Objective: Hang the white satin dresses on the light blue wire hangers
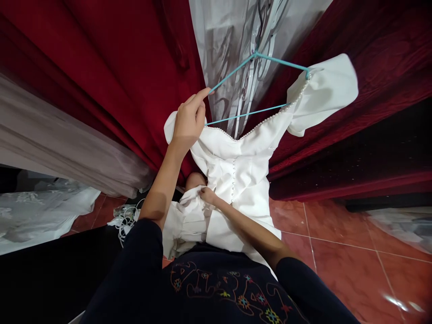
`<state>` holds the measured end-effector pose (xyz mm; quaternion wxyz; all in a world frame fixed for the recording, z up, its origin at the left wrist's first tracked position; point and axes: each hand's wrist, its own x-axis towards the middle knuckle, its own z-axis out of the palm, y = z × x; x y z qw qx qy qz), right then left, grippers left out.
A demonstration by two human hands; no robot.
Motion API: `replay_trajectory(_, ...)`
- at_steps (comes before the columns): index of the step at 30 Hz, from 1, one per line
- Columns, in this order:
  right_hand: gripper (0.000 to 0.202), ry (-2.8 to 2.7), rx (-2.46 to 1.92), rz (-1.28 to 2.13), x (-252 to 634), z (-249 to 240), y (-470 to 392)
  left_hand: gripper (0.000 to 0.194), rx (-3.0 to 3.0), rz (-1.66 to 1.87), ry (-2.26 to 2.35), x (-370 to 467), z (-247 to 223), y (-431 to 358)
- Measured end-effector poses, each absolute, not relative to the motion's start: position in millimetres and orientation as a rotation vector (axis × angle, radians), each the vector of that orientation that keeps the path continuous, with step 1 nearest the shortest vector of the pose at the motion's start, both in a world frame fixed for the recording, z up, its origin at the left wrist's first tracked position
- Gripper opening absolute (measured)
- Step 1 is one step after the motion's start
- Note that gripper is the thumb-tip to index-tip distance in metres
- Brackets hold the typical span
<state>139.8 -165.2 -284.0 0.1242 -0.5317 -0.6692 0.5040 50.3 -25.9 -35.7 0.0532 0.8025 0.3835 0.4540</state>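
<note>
A white dress [249, 175] with a beaded neckline and a row of small buttons down the front hangs on a thin turquoise hanger [232, 72]. My left hand [192, 114] is at the shoulder on the left, its fingers closed around the dress and the sloping arm of the hanger. Lower down, my right hand [208, 196] pinches the white fabric at the dress's left side, near the waist. The puffed sleeve [332, 90] on the right hangs free of both hands.
Red curtains [135, 67] hang on both sides, with sheer white fabric [222, 40] and hangers behind the dress. White cables [124, 222] lie low on the left beside a black surface [60, 270]. Red floor tiles [347, 261] show at the right.
</note>
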Motion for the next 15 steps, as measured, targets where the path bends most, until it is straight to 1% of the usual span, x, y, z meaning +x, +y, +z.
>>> replay_trajectory(2, 0.045, -1.959, -1.533, 1.454, 128, -284, -158, 0.042, 2.431, 1.380, 1.171, 50, -36, -26)
replay_trajectory(5, 0.045, -1.991, -1.389, 1.429, 105, -279, -160, 0.042, 2.422, 1.365, 1.178, 49, -36, -27)
replay_trajectory(7, 0.040, -2.015, -1.275, 1.420, 97, -272, -168, 0.042, 2.420, 1.353, 1.176, 48, -36, -27)
replay_trajectory(9, 0.031, -2.028, -1.169, 1.402, 101, -262, -179, 0.041, 2.418, 1.354, 1.169, 47, -35, -27)
replay_trajectory(11, 0.025, -2.023, -1.066, 1.357, 121, -245, -185, 0.039, 2.420, 1.362, 1.157, 47, -34, -27)
replay_trajectory(13, 0.027, -1.993, -0.967, 1.251, 155, -216, -182, 0.036, 2.428, 1.371, 1.165, 49, -32, -26)
replay_trajectory(14, 0.029, -1.958, -0.913, 1.151, 175, -197, -176, 0.033, 2.433, 1.378, 1.188, 50, -31, -26)
replay_trajectory(15, 0.029, -1.898, -0.829, 0.916, 196, -176, -168, 0.030, 2.438, 1.387, 1.224, 51, -30, -25)
